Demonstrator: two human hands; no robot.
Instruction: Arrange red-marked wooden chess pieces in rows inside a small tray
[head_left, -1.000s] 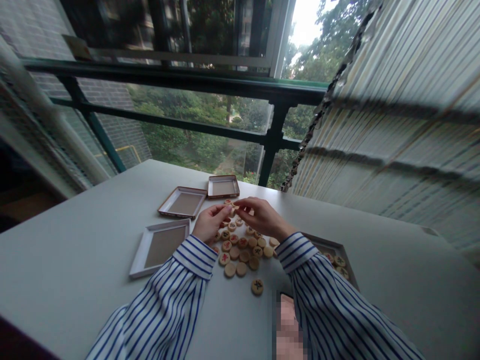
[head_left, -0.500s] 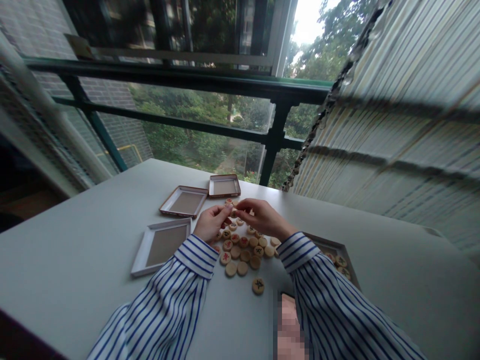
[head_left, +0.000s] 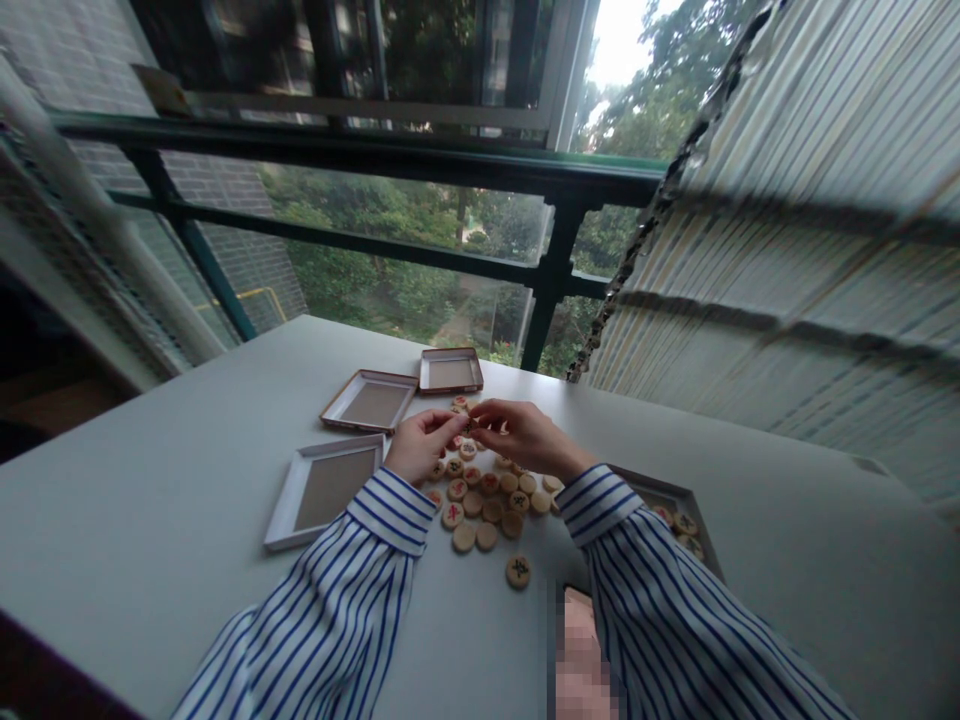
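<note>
My left hand (head_left: pixel 422 443) and my right hand (head_left: pixel 520 436) meet over the far part of a loose pile of round wooden Chinese chess pieces. Both are closed in a pinch, fingertips nearly touching, around a xiangqi piece (head_left: pixel 467 427) that is mostly covered by the fingers. Below the hands lie several pieces, some with red characters, like the red-marked piece (head_left: pixel 452 515), some with black, and some showing plain faces, like the plain piece (head_left: pixel 464 538). One black-marked piece (head_left: pixel 517 571) sits apart, nearest to me.
Left of the pile are a white-rimmed shallow box (head_left: pixel 281 510) and a brown-edged box lid (head_left: pixel 327 412); a smaller box (head_left: pixel 451 390) stands behind. A tray (head_left: pixel 686 492) holding pieces is partly behind my right sleeve. A blurred pinkish object (head_left: pixel 581 650) lies at the front. A railing and window border the white table (head_left: pixel 187 480).
My hands stay in nearly the same place, with a slight shift of the fingers around the piece. The whole view has moved by a few pixels; the pile looks the same.
</note>
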